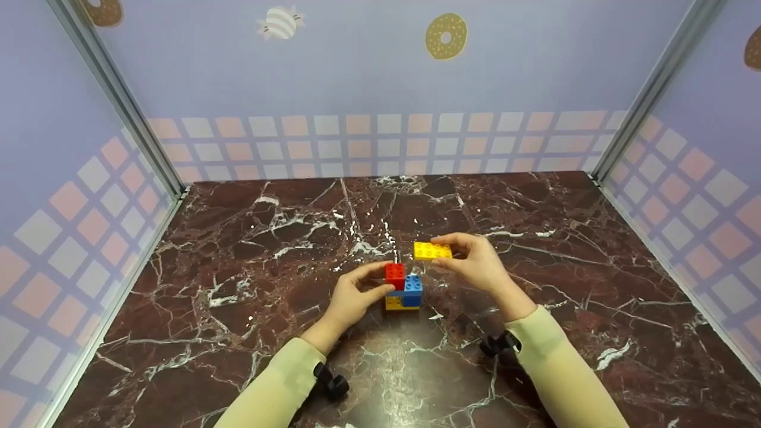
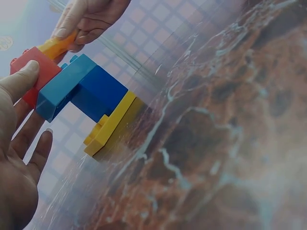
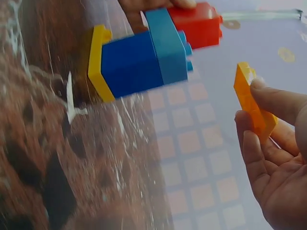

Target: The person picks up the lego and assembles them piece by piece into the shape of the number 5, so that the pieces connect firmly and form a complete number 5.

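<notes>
A small stack of toy building bricks stands on the table: a flat yellow brick at the bottom, a dark blue brick on one end of it, a flat lighter blue brick across that, and a red brick on the overhanging end. My left hand pinches the red brick between thumb and fingers. Up and to the right of the stack, my right hand holds another flat yellow brick by its right end, studs up and apart from the stack.
The bricks stand on a dark red marbled table. A lilac back wall with printed sweets and pale squares rises behind it, with side walls left and right. Each wrist carries a black camera mount.
</notes>
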Demonstrator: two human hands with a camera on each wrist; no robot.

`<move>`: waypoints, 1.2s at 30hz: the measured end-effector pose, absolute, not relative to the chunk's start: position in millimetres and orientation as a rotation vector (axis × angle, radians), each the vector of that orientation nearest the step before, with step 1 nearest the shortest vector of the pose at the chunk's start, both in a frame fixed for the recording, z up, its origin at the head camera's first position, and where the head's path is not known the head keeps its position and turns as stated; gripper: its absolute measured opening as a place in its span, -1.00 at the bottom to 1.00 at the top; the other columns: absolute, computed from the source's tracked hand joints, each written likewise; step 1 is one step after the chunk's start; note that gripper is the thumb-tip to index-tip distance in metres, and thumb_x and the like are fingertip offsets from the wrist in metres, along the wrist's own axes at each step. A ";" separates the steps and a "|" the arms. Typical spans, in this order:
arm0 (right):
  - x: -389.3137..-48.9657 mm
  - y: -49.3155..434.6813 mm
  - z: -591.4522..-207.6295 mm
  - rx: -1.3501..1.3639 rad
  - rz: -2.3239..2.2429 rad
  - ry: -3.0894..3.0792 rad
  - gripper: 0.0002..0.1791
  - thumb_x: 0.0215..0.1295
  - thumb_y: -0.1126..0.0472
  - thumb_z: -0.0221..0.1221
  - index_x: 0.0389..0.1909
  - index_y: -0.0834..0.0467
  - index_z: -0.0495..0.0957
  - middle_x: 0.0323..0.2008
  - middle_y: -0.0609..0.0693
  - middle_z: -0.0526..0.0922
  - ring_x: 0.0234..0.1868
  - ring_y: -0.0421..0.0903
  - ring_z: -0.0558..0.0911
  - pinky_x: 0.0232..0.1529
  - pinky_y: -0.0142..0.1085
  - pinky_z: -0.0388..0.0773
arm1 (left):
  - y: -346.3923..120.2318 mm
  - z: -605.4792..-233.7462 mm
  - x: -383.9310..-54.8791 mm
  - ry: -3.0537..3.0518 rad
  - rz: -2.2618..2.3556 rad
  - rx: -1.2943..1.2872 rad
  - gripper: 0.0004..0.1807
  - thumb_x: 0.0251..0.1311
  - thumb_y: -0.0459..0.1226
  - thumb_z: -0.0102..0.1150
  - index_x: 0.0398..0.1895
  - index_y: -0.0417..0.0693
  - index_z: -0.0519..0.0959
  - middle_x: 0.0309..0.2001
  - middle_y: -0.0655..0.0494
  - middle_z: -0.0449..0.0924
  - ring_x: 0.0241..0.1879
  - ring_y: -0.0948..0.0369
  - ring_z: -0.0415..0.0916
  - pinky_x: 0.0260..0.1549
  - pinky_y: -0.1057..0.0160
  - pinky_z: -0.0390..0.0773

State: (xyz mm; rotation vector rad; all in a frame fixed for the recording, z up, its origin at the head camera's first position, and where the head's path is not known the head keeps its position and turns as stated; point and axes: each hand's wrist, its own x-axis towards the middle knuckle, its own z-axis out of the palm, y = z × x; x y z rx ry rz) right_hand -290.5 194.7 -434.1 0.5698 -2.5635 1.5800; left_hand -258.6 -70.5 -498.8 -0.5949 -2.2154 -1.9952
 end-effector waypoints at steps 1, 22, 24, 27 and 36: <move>-288.5 192.2 -433.7 0.575 1.585 -2.561 -0.62 0.19 0.36 0.43 0.05 0.31 0.70 -0.02 0.27 0.77 -0.24 -0.16 0.70 -0.19 -0.52 0.66 | -70.2 -498.5 -258.2 -2.217 -1.989 -0.599 -0.51 0.17 -0.38 0.44 0.21 -0.25 0.62 0.06 -0.27 0.72 -0.08 -0.02 0.73 -0.06 0.30 0.69; -263.8 157.4 -440.2 0.683 1.557 -2.528 -0.59 0.18 0.29 0.45 0.07 0.25 0.70 0.01 0.19 0.78 -0.22 -0.10 0.72 -0.17 -0.45 0.70 | -68.8 -498.6 -257.8 -2.210 -1.986 -0.600 -0.54 0.18 -0.42 0.41 0.18 -0.33 0.62 0.03 -0.29 0.73 -0.10 0.15 0.72 -0.07 0.32 0.69; -263.2 155.4 -441.8 0.700 1.546 -2.524 -0.60 0.20 0.28 0.45 0.07 0.26 0.70 0.02 0.19 0.77 -0.19 -0.08 0.73 -0.15 -0.44 0.70 | -68.8 -499.0 -257.8 -2.206 -1.982 -0.603 -0.54 0.19 -0.43 0.41 0.17 -0.34 0.61 0.03 -0.30 0.72 -0.10 0.11 0.72 -0.07 0.32 0.69; -263.2 153.4 -443.8 0.727 1.531 -2.507 -0.61 0.21 0.28 0.44 0.06 0.27 0.70 0.03 0.20 0.77 -0.16 -0.03 0.75 -0.13 -0.44 0.70 | -68.7 -499.7 -258.0 -2.200 -1.976 -0.613 -0.55 0.20 -0.43 0.39 0.17 -0.37 0.60 0.03 -0.32 0.71 -0.11 0.07 0.73 -0.07 0.31 0.69; -261.0 152.3 -443.7 0.768 1.459 -2.482 -0.61 0.20 0.28 0.45 0.06 0.25 0.71 0.03 0.18 0.77 -0.12 0.01 0.76 -0.10 -0.40 0.73 | -68.4 -499.3 -258.3 -2.190 -1.980 -0.629 -0.56 0.19 -0.44 0.40 0.15 -0.34 0.61 0.12 -0.27 0.68 0.04 0.20 0.67 0.10 0.18 0.68</move>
